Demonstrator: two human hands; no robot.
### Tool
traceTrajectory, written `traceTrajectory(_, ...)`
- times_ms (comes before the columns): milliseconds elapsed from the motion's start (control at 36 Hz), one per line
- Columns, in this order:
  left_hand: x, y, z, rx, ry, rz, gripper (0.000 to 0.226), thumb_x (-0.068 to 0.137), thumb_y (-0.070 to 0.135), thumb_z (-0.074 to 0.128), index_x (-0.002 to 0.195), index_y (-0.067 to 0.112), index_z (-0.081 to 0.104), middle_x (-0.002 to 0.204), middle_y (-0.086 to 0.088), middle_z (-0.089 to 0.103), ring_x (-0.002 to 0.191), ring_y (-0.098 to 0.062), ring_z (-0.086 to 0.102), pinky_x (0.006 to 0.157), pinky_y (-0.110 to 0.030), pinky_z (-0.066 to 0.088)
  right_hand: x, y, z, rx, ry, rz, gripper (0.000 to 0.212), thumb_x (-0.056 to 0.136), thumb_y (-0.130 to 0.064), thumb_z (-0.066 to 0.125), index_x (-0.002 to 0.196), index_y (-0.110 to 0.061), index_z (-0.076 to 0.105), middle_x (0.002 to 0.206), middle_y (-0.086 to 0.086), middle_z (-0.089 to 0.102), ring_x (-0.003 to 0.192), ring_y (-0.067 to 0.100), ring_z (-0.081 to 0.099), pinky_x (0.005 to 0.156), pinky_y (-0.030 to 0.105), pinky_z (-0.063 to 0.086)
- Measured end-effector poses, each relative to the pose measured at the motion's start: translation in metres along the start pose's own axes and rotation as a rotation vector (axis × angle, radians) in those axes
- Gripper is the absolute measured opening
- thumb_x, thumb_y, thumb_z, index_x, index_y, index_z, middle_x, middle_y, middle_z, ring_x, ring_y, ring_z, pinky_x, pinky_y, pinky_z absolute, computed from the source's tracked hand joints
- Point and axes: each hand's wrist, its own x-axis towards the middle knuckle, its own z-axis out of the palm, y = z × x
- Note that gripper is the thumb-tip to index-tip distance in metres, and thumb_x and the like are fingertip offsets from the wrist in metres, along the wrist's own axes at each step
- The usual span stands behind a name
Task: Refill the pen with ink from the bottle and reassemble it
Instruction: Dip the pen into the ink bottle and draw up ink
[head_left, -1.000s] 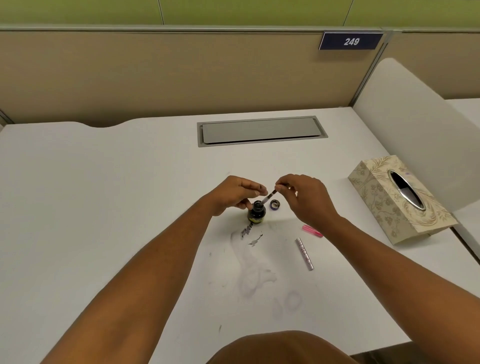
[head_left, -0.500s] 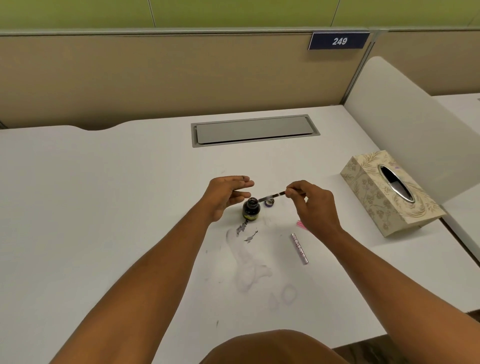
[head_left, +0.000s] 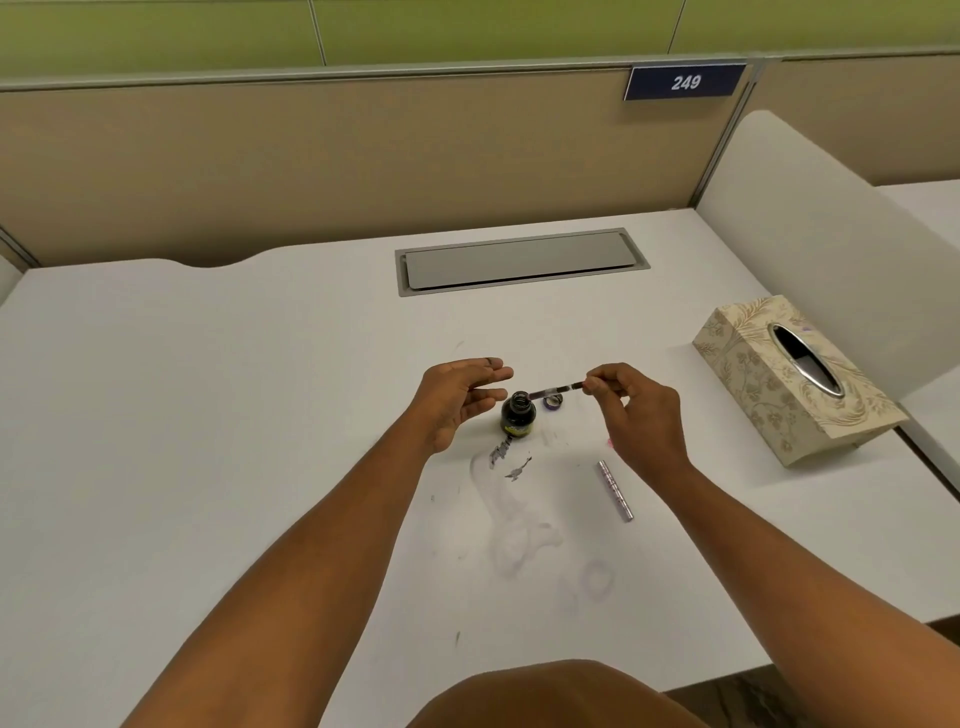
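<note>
Pen refill (head_left: 556, 388) now lies flatter; left hand (head_left: 457, 397) apparently let go.

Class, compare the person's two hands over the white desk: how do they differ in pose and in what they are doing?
The left hand is open with fingers spread and holds nothing; the right hand is pinched shut on the slim clear pen refill tube. The left hand sits just left of the open dark glass ink bottle, apart from it; the right hand is further right, aiming the tube's tip toward the bottle's mouth. Both are bare and raised above the desk.

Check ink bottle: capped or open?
Open. The ink bottle stands upright with a bare round mouth; its cap lies beside it on the desk.
</note>
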Motion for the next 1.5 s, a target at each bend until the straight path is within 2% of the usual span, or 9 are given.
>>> traceTrajectory(194,-0.005,-0.003,-0.005,0.001,-0.011,-0.005,0.017,0.095,0.008,0.06,0.108,0.009,0.072,0.104,-0.005,0.079,0.081,-0.018,0.075,0.069,-0.021,0.059,-0.007,0.007,-0.003,-0.011,0.022,0.026,0.007,0.094,-0.019,0.065,0.092,-0.017,0.071,0.081,-0.019,0.07,0.075,-0.001,0.064,0.065,0.032,0.056)
traceTrajectory(306,-0.007,-0.004,-0.008,-0.011,-0.011,-0.004,0.018,0.095,0.008,0.06,0.109,0.008,0.071,0.106,-0.006,0.078,0.083,-0.019,0.075,0.066,-0.02,0.058,-0.008,0.007,-0.007,-0.039,0.048,0.016,0.006,0.094,-0.018,0.065,0.093,-0.018,0.07,0.083,-0.011,0.073,0.082,-0.004,0.064,0.073,0.014,0.048)
traceTrajectory(417,-0.009,-0.004,-0.009,-0.029,-0.017,-0.004,0.016,0.095,0.008,0.06,0.106,0.009,0.071,0.105,-0.005,0.078,0.085,-0.021,0.077,0.066,-0.02,0.059,-0.007,0.001,-0.003,0.008,0.036,0.041,0.008,0.094,-0.021,0.065,0.095,-0.017,0.071,0.085,-0.014,0.073,0.083,-0.001,0.065,0.063,0.028,0.055)
traceTrajectory(583,-0.012,-0.005,-0.008,-0.026,-0.034,-0.005,0.016,0.095,0.008,0.061,0.106,0.009,0.071,0.105,-0.006,0.078,0.087,-0.023,0.077,0.069,-0.022,0.06,-0.005,-0.005,0.006,-0.06,0.016,-0.018,0.007,0.094,-0.019,0.065,0.094,-0.016,0.072,0.081,-0.012,0.07,0.078,0.004,0.064,0.071,0.021,0.046)
traceTrajectory(917,-0.014,-0.007,-0.01,-0.026,-0.048,-0.023,0.016,0.095,0.007,0.061,0.106,0.008,0.072,0.104,-0.006,0.079,0.09,-0.024,0.077,0.074,-0.024,0.059,-0.012,0.0,-0.003,-0.021,0.062,0.046,0.007,0.095,-0.022,0.064,0.095,-0.018,0.071,0.085,-0.015,0.071,0.079,0.005,0.065,0.07,0.043,0.059)
traceTrajectory(1194,-0.019,-0.005,-0.007,-0.027,-0.077,-0.014,0.015,0.094,0.007,0.062,0.105,0.008,0.072,0.103,-0.006,0.079,0.093,-0.026,0.076,0.066,-0.021,0.06,-0.022,0.002,0.007,-0.091,0.057,0.037,0.006,0.094,-0.018,0.064,0.094,-0.018,0.071,0.084,-0.009,0.073,0.08,0.01,0.067,0.074,0.036,0.054)
traceTrajectory(1278,-0.019,-0.006,-0.007,-0.012,-0.079,-0.012,0.016,0.094,0.008,0.061,0.106,0.008,0.072,0.102,-0.005,0.079,0.091,-0.025,0.076,0.065,-0.021,0.059,-0.028,0.006,0.004,0.011,0.117,0.14,0.007,0.094,-0.02,0.064,0.093,-0.02,0.07,0.082,-0.013,0.072,0.076,0.004,0.066,0.07,0.037,0.057)
traceTrajectory(1417,-0.022,-0.007,0.0,-0.008,-0.099,-0.019,0.016,0.094,0.006,0.061,0.105,0.007,0.072,0.1,-0.007,0.079,0.086,-0.023,0.076,0.062,-0.021,0.058,-0.031,-0.002,0.001,0.33,0.268,0.342,0.007,0.094,-0.017,0.064,0.093,-0.02,0.07,0.084,-0.006,0.074,0.073,0.012,0.064,0.057,0.015,0.048)
traceTrajectory(1500,-0.024,-0.007,0.008,-0.015,-0.12,-0.024,0.02,0.094,0.006,0.061,0.111,0.003,0.071,0.104,-0.01,0.078,0.086,-0.024,0.076,0.067,-0.021,0.06,-0.03,-0.012,0.002,0.538,0.33,0.476,0.006,0.093,-0.016,0.066,0.093,-0.019,0.071,0.085,-0.001,0.075,0.073,0.013,0.062,0.055,0.019,0.046)
